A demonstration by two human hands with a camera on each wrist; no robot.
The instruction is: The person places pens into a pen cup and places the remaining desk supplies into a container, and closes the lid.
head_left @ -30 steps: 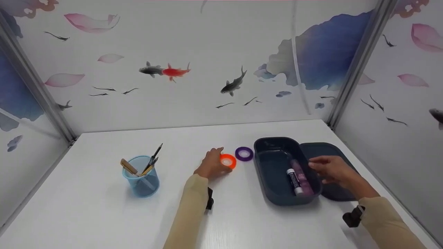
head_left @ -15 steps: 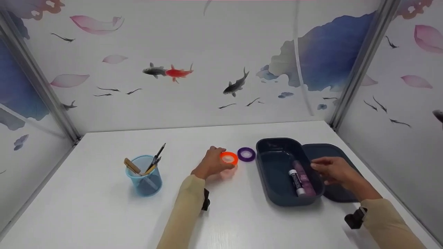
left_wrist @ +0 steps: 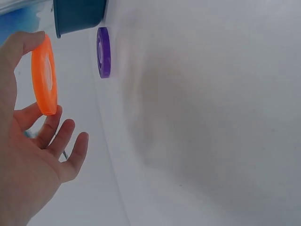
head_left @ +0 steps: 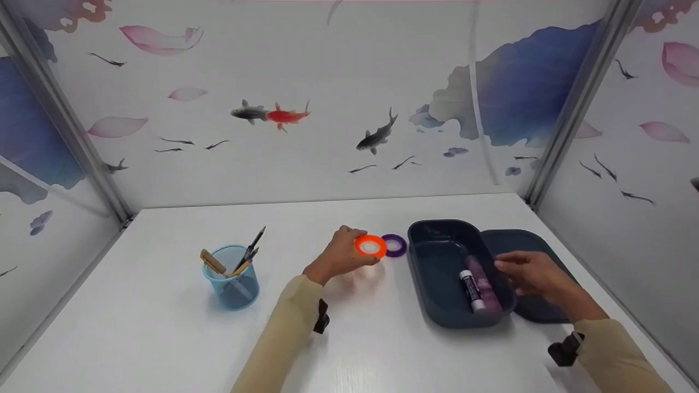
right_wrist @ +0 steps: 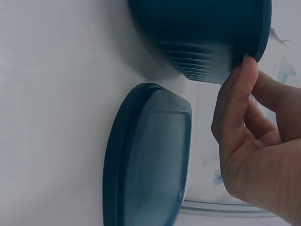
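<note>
- the left hand is pinching a flat, bright orange ring between thumb and fingers, holding it roughly level above the white table.
- an open, dark blue, rounded rectangular box is standing to the ring's right, its long side facing it; a flat purple ring is lying between.
- the right hand is touching the box's far, right rim with its fingertips.

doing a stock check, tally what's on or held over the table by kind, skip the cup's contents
Rings (orange ring, purple ring): 2
Box: 1
Lid: 1
Cup: 1
Slim items (white-ended stick, purple piece): 2
Total: 7
</note>
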